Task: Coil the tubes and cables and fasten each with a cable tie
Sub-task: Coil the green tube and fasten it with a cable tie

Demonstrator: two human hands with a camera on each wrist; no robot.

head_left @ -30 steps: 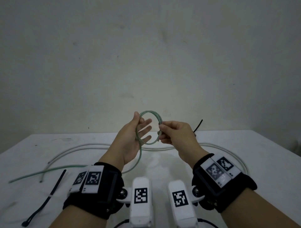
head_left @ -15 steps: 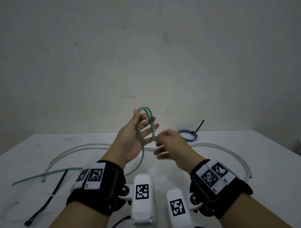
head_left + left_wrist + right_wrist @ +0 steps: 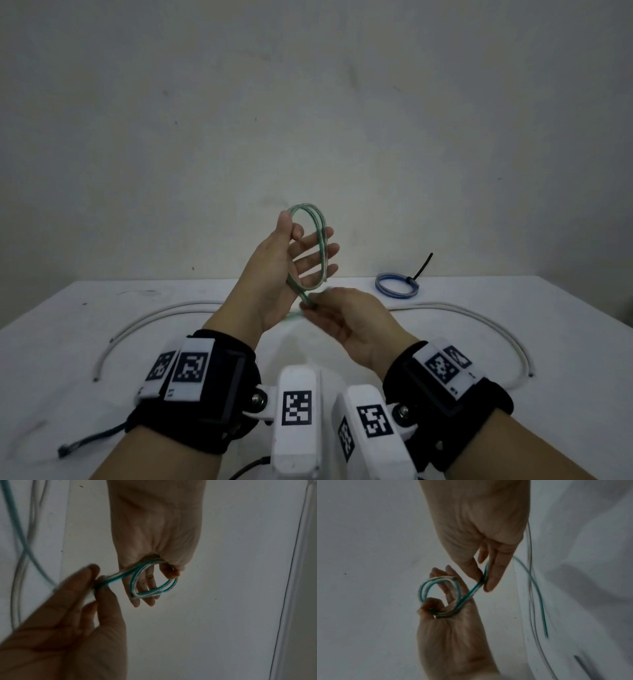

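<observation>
A green-striped clear tube (image 3: 320,246) is wound into a small coil held up above the white table (image 3: 445,342). My left hand (image 3: 294,240) pinches the coil's near side between thumb and fingers, the other fingers spread through the loop (image 3: 154,586). Just below the coil my right hand (image 3: 310,306) pinches the tube's loose run between thumb and forefinger (image 3: 484,581). The tube's tail (image 3: 537,595) trails blurred down toward the table. A black cable tie (image 3: 92,440) lies at the table's front left, partly hidden behind my left wrist.
A blue coil (image 3: 397,286) with a black tie sticking up from it lies at the back right of the table. A long white tube (image 3: 479,317) arcs across the table behind both hands, its ends at left and right.
My right hand let go of the coil's right side and dropped below it, taking hold of the loose run. The green tail was drawn in from the left. The coil rose and turned edge-on.
</observation>
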